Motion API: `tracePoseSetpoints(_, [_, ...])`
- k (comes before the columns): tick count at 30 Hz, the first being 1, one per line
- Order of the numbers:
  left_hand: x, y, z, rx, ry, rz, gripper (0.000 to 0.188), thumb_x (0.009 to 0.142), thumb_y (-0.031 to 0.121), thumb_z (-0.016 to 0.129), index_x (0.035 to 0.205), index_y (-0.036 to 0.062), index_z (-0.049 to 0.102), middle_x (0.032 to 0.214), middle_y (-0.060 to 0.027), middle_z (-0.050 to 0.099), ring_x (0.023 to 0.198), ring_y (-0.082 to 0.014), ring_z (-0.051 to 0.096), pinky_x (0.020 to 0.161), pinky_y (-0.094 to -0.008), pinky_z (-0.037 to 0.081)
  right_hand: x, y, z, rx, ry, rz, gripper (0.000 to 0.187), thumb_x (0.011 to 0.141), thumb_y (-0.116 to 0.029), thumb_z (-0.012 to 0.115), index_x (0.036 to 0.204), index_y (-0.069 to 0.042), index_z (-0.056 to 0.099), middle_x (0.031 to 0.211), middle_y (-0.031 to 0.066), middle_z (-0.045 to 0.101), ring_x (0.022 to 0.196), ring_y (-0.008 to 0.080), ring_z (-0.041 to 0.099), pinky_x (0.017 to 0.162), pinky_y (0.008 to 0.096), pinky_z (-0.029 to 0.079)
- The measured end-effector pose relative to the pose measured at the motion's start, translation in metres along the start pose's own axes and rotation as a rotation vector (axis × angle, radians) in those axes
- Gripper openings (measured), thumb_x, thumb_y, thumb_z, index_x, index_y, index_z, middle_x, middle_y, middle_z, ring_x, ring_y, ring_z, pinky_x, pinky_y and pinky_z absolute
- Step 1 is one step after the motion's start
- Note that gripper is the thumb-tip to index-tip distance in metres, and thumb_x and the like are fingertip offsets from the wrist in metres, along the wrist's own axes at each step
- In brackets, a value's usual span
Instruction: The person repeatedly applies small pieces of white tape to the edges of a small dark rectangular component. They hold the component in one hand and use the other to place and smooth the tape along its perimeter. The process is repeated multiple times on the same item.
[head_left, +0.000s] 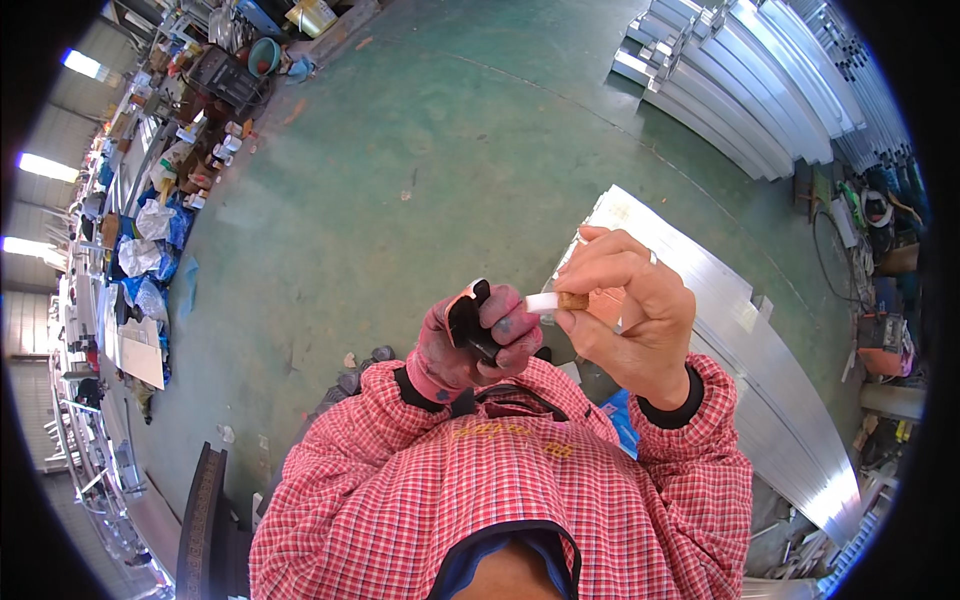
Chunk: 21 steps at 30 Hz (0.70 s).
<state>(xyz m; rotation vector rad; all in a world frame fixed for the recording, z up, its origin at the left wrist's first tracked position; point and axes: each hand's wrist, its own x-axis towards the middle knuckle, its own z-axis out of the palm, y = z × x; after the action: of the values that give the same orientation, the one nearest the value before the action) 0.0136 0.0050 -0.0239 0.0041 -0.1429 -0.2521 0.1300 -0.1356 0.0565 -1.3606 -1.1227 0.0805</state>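
Observation:
My left hand (470,335), in a stained pink work glove, is closed around a curved black piece (466,322) with a shiny edge. Its exact kind does not show. Bare, with a ring on one finger, my right hand (635,305) pinches a short white cylinder with a brown cork-like end (543,303) between thumb and fingertips. The white end points left and reaches the gloved fingers; whether they grip it too, I cannot tell. Both hands are raised close together in front of my red checked jacket (500,450).
Long silvery metal panels (745,330) lie just right of my hands. Stacked metal profiles (740,80) are at the far right. Bags, boxes and tools (160,230) line the left side. A dark patterned bar (203,510) stands near left on the green floor (400,160).

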Motion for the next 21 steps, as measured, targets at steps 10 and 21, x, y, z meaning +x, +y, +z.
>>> tracePoseSetpoints(10, [-0.004,-0.004,-0.007,0.168,-0.013,0.022,0.036,0.084,0.036,0.055,0.065,0.0083,0.043,0.067,-0.0067,0.040,0.057,-0.0192,0.041,0.040,-0.0255,0.029,0.003,0.001,0.008,0.084,-0.060,-0.033,0.021,0.066,0.006,0.066,0.083,-0.005,0.064,0.077,0.0013,0.064,0.068,0.0151,0.060,0.079,0.0341,0.042])
tracePoseSetpoints(21, [-0.007,0.005,-0.009,0.277,-0.002,-0.067,0.030,0.076,0.031,0.064,0.078,0.0036,0.053,0.069,-0.0075,0.044,0.053,-0.0175,0.039,0.043,-0.0270,0.030,0.002,0.002,0.007,-0.002,-0.098,-0.009,0.021,0.066,0.005,0.066,0.083,-0.007,0.064,0.074,0.0006,0.064,0.070,0.0144,0.060,0.081,0.0351,0.043])
